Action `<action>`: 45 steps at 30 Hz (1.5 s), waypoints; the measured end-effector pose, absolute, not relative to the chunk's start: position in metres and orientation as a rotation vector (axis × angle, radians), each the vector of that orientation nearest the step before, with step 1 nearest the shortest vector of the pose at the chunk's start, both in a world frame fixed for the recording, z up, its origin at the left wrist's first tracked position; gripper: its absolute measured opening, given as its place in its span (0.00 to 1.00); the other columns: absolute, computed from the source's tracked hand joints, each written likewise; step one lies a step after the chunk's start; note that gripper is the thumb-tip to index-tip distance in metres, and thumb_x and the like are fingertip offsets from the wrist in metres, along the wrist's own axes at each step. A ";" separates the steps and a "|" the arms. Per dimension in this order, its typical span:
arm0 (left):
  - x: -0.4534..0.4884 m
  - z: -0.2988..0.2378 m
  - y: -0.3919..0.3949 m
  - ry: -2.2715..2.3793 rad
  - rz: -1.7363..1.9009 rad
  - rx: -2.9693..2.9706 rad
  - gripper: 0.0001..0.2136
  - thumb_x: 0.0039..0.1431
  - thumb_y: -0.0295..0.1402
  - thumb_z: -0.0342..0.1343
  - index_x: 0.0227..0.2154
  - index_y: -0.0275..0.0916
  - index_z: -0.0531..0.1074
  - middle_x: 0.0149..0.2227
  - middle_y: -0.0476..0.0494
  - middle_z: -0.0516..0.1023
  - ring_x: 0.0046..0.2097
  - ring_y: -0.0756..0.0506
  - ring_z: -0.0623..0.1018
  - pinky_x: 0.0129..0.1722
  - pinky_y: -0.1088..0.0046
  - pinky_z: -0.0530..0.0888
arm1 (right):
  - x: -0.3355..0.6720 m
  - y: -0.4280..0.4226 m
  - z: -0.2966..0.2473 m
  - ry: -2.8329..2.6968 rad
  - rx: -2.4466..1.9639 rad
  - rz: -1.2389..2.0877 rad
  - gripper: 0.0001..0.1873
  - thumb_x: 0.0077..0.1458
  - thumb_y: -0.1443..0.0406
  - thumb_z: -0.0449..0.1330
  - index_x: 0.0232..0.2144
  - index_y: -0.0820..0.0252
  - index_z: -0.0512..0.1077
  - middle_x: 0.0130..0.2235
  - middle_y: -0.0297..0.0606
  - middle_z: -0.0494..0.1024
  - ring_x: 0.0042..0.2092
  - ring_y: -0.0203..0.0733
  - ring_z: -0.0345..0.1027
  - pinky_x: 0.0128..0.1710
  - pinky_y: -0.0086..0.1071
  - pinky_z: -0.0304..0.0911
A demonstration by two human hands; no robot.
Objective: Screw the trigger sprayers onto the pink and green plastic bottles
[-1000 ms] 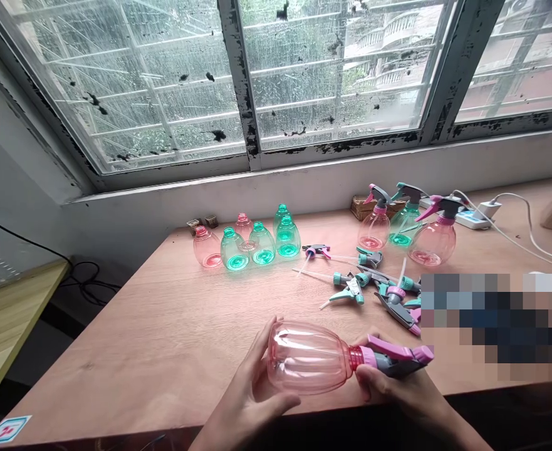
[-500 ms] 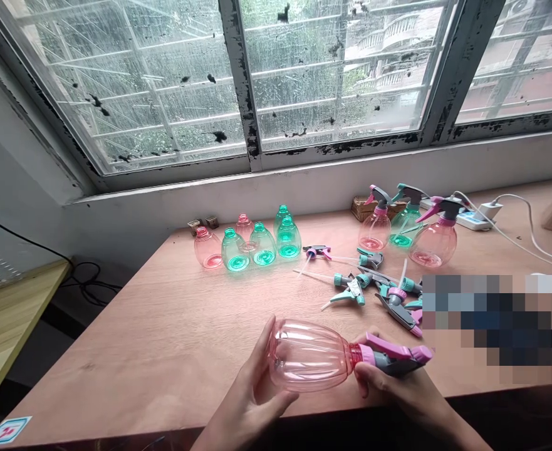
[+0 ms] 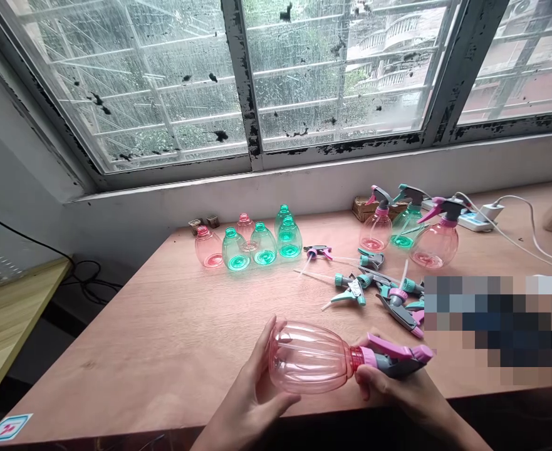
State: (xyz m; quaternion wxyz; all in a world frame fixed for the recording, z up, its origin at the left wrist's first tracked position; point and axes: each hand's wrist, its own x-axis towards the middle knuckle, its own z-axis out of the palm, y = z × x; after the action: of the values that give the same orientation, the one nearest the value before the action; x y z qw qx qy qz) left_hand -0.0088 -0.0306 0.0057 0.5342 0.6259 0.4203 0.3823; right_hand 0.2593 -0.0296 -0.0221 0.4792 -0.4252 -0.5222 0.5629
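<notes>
A clear pink plastic spray bottle [image 3: 306, 358] lies on its side in the person's two hands, held over the near edge of the tabletop [image 3: 139, 351], its ribbed base pointing left. A pink-and-grey trigger head [image 3: 398, 358] sits on its neck, pointing right. The left hand [image 3: 252, 394] has a wide grip, cupped around the bottle's belly from below, while the right hand [image 3: 393, 391] has a narrower grip, closed around the neck and the underside of the trigger head. Farther across the tabletop, just beyond the hands, a scatter of loose trigger heads [image 3: 353, 291] in teal, pink and grey lies with their thin dip tubes [image 3: 316, 279] pointing in various directions. To their left, a tight cluster of capless pink and teal bottles [image 3: 257, 247] stands upright. To their right, near the wall, stand three bottles with heads fitted, two pink and one teal [image 3: 407, 227]. Behind these are a woven brown box [image 3: 364, 210] and a white power strip [image 3: 473, 220] with a white cable [image 3: 515, 235] trailing across the wood. A pixelated patch [image 3: 496, 326] hides the tabletop's right side. Above it all, a grimy, paint-flaked window [image 3: 346, 75] looks out on a neighbouring building.
</notes>
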 end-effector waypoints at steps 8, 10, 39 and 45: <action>-0.009 0.007 -0.030 0.979 0.930 1.413 0.43 0.52 0.38 0.68 0.67 0.52 0.51 0.70 0.42 0.54 0.68 0.33 0.58 0.68 0.51 0.52 | 0.257 -0.031 -0.023 -1.264 -1.101 1.390 0.18 0.51 0.51 0.67 0.33 0.57 0.69 0.21 0.32 0.76 0.24 0.40 0.67 0.24 0.32 0.61; -0.008 0.007 -0.030 0.982 0.933 1.434 0.42 0.54 0.36 0.67 0.67 0.53 0.50 0.70 0.43 0.54 0.69 0.34 0.56 0.69 0.53 0.52 | 0.257 -0.031 -0.022 -1.280 -1.082 1.394 0.18 0.51 0.52 0.67 0.33 0.57 0.69 0.21 0.32 0.76 0.24 0.39 0.66 0.24 0.31 0.61; -0.009 0.010 -0.031 0.967 0.909 1.388 0.47 0.51 0.31 0.69 0.68 0.54 0.47 0.70 0.43 0.54 0.70 0.35 0.53 0.70 0.52 0.46 | 0.258 -0.031 -0.021 -1.250 -1.025 1.445 0.18 0.52 0.51 0.67 0.29 0.58 0.69 0.21 0.32 0.76 0.25 0.39 0.67 0.27 0.32 0.59; -0.011 0.011 -0.032 0.918 0.893 1.308 0.44 0.51 0.35 0.69 0.67 0.51 0.51 0.70 0.42 0.55 0.70 0.33 0.55 0.69 0.52 0.52 | 0.258 -0.031 -0.022 -1.249 -1.063 1.450 0.20 0.50 0.49 0.67 0.29 0.57 0.68 0.21 0.31 0.75 0.23 0.38 0.64 0.24 0.31 0.57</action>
State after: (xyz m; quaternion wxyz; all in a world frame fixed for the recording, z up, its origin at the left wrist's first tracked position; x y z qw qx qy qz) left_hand -0.0107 -0.0317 0.0112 0.6096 0.5665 0.3975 0.3866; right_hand 0.2583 -0.0313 -0.0216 0.4583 -0.4317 -0.5070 0.5887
